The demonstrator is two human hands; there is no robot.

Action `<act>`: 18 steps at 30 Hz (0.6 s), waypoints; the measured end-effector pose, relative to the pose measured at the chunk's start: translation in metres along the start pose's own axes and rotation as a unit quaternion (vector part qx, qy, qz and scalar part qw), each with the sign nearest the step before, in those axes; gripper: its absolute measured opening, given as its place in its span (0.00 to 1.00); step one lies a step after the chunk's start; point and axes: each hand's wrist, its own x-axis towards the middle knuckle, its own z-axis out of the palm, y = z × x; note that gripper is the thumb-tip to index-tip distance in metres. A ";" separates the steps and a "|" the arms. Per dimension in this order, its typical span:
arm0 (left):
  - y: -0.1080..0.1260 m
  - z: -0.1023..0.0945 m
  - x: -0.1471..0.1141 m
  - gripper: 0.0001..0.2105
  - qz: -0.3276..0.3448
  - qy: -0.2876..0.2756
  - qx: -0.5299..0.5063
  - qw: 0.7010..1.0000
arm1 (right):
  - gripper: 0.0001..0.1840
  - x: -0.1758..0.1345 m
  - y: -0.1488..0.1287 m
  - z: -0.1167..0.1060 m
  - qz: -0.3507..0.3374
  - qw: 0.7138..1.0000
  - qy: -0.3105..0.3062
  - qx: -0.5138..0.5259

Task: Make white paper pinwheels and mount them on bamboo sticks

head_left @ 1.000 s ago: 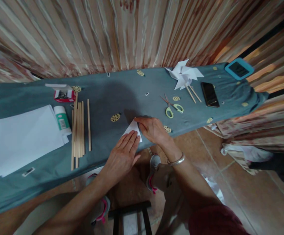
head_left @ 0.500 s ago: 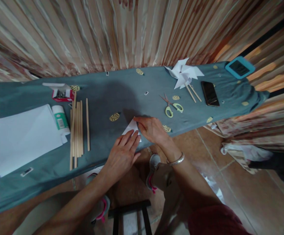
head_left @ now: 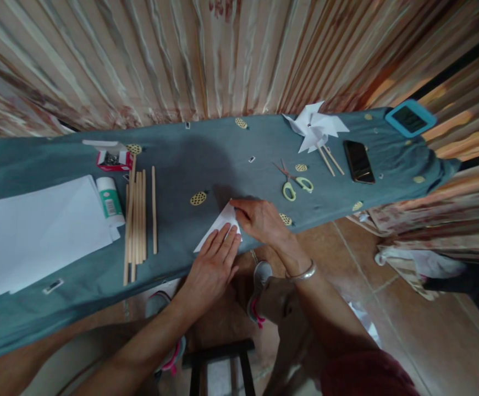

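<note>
A white sheet of paper [head_left: 216,225], folded into a triangle, lies near the table's front edge with its tip pointing away from me. My left hand [head_left: 212,264] rests on its lower part, fingers stretched out flat, covering some of it. At the upper tip and right edge, my right hand [head_left: 258,220] has its fingers curled, with the index finger and thumb on the paper. Right of that hand lie open scissors [head_left: 292,180] with light green handles. Farther back is a white paper pinwheel [head_left: 314,126], with two sticks [head_left: 330,159] showing below it.
Several wooden sticks [head_left: 138,220] lie left of my hands, beside a glue stick [head_left: 110,201] and a stack of white paper [head_left: 45,236]. Behind them stands an open red box [head_left: 114,159] of small metal pieces. A phone [head_left: 358,161] and a blue-framed device [head_left: 410,118] lie right.
My left hand has shifted slightly right over the folded paper, uncovering more of its lower left corner. My right hand stays at the tip. The whole view has shifted a little.
</note>
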 end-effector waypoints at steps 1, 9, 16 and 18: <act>0.000 -0.001 0.000 0.23 -0.001 -0.003 0.000 1.000 | 0.20 0.000 0.000 0.000 0.000 1.000 0.002 0.001; 0.003 -0.003 -0.004 0.24 -0.002 -0.025 0.020 1.000 | 0.21 -0.004 -0.002 0.000 -0.004 1.000 0.008 0.000; 0.002 -0.002 -0.021 0.25 -0.003 -0.038 0.043 0.998 | 0.24 -0.008 -0.002 0.005 -0.019 0.999 0.024 -0.018; 0.001 0.000 -0.025 0.26 0.000 -0.037 0.047 0.998 | 0.24 -0.008 -0.002 0.006 -0.020 0.999 0.024 -0.024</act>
